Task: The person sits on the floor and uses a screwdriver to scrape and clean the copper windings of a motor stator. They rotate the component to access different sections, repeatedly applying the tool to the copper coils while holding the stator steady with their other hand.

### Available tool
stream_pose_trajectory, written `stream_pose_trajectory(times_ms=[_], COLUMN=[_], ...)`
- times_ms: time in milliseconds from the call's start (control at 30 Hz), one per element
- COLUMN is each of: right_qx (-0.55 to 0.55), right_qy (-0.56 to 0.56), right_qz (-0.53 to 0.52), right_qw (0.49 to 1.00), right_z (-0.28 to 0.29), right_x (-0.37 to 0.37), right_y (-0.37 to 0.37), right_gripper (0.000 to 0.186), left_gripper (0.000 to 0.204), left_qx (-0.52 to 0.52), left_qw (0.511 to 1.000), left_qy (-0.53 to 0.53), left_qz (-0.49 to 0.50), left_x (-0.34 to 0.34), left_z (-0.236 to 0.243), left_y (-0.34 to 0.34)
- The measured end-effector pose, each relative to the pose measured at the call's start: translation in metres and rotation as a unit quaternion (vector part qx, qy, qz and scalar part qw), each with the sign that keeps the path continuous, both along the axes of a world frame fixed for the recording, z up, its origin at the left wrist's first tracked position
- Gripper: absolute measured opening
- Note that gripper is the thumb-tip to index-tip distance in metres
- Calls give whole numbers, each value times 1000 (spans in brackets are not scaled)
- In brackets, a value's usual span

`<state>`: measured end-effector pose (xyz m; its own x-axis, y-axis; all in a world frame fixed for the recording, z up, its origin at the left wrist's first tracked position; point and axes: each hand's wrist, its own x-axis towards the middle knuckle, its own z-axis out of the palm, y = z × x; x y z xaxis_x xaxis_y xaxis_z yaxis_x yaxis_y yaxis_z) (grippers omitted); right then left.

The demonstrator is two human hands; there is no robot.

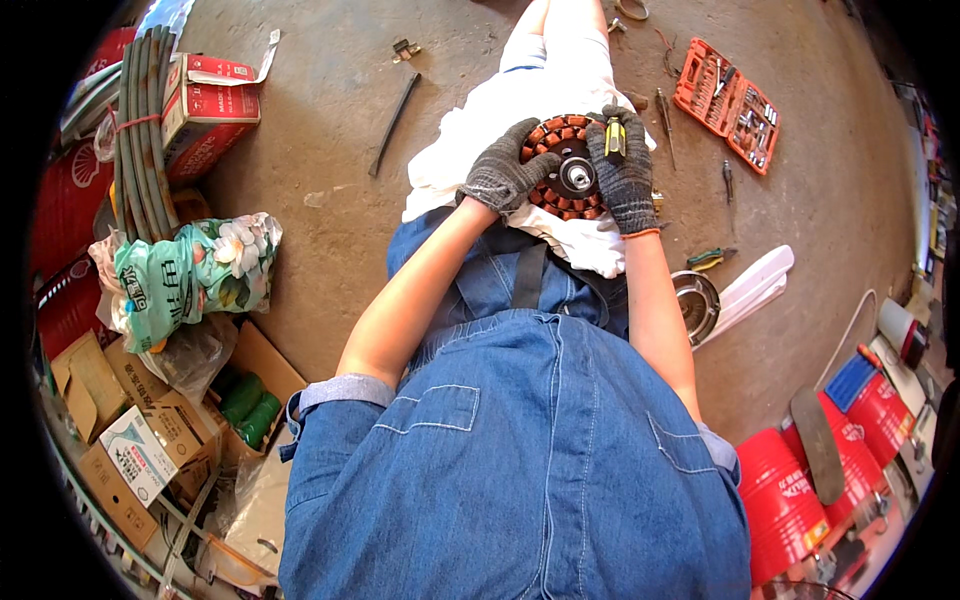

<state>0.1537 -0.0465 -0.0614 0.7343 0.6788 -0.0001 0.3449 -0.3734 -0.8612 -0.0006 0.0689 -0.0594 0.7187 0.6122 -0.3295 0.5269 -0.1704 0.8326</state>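
Workshop floor (325, 245): brown and stained, with an orange tool case (727, 105) laid open on it at the right
Copper-wound motor core (577, 177): rested on the white cloth (435, 165) over the lap, between both gloved hands
Left hand (505, 172): closed over the left rim, thumb laid across the face
Right hand (625, 185): wrapped around a yellow-and-black screwdriver (614, 140), beside the core's right edge (whether the core is gripped too cannot be told)
Handling: probably dense and stiff, its coils easily nicked; best held by hub or broad rim, without single windings being pulled
Markings: printing is carried by red drums (780, 500), a red-and-white carton (210, 115) and a green bag (165, 290)
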Motion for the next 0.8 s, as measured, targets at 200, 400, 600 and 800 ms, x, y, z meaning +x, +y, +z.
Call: stream_pose_trajectory(times_ms=[200,400,600,800], right_qx=[5,4,5,5], right_qy=[-5,-5,-4,9], right_qz=[5,6,5,3], right_qw=[1000,1000,1000,1000], right_z=[-2,-3,-1,-1], right_x=[1,2,1,1], right_y=[-1,-1,-1,-1], right_gripper=[43,44,44,43], left_gripper=[70,77,77,77], left_qx=[6,-5,-10,-8], left_qw=[1000,1000,1000,1000], left_qy=[3,-6,-15,0], left_qz=[-3,3,5,2], left_x=[0,0,-1,0], left_z=[-2,-4,-7,-4], left_y=[0,1,0,1])
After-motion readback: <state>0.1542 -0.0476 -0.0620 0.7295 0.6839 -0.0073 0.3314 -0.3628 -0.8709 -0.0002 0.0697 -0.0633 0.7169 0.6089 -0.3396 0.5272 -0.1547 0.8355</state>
